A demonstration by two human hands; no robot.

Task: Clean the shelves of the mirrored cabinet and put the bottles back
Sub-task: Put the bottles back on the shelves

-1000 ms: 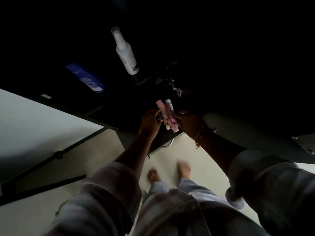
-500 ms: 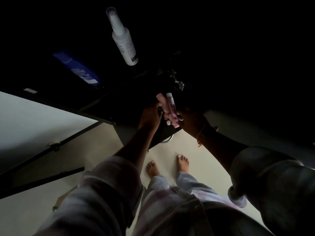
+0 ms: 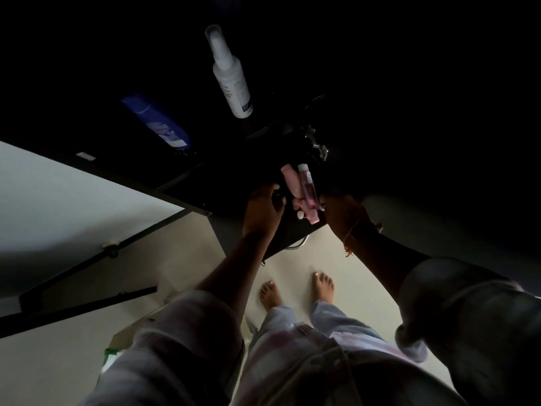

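My right hand [image 3: 342,213] grips two slim bottles together: a pale pink tube [image 3: 290,183] and a clear bottle of pink liquid [image 3: 308,192], both upright in front of the dark cabinet. My left hand [image 3: 263,213] is just left of them, with its fingers curled round a small dark object [image 3: 277,197] that is hard to make out. A white spray bottle [image 3: 231,77] and a blue bottle [image 3: 159,123] stand further back in the dark on the left. The cabinet interior is almost black and its shelves are hidden.
A metal hinge [image 3: 317,142] glints just above the pink bottles. The dark cabinet edge [image 3: 187,202] runs diagonally over a pale wall [image 3: 73,200]. My bare feet [image 3: 295,291] stand on the light floor below.
Both hands stay close together round the pink bottles and have shifted only slightly upward. The spray bottle and the blue bottle have not moved.
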